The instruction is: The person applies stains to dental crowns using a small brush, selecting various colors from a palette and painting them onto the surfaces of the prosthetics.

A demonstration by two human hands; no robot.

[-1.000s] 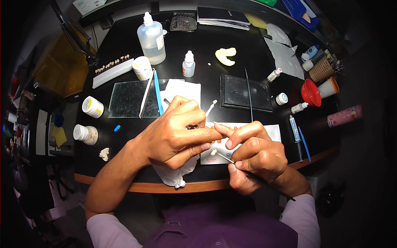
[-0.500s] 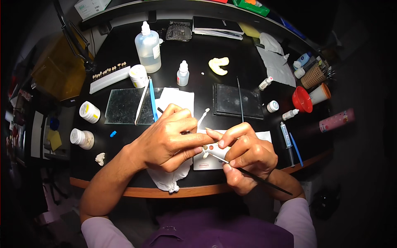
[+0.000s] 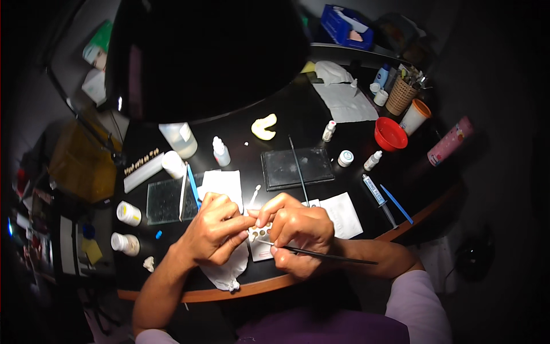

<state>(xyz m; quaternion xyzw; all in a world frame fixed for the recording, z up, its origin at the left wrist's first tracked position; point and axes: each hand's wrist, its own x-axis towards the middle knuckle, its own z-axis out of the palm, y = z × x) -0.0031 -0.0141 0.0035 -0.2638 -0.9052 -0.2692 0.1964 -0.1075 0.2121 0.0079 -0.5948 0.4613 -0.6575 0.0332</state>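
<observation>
My left hand (image 3: 220, 232) is closed, its thumb and forefinger pinched at a small white tooth-shaped piece (image 3: 252, 237). My right hand (image 3: 303, 232) grips a thin brush (image 3: 329, 257) with a dark handle, its tip pointing left close to that piece. The fingertips of both hands meet above a white palette (image 3: 263, 250) with round coloured wells, part of which they hide. Under my left hand lies a crumpled white cloth (image 3: 228, 272). Just beyond the hands is a small white applicator (image 3: 255, 195).
A large black lamp shade (image 3: 200, 57) blocks the upper left. Around the hands stand a glass slab (image 3: 163, 203), a dark slab (image 3: 275, 172), a dropper bottle (image 3: 220, 152), a yellow dental model (image 3: 264, 127), a red bowl (image 3: 391, 135), white jars (image 3: 129, 213) and a paste syringe (image 3: 375, 189).
My view has shifted, and the black lamp shade now covers its upper left. The brush handle lies flatter. Both hands stay together over the palette.
</observation>
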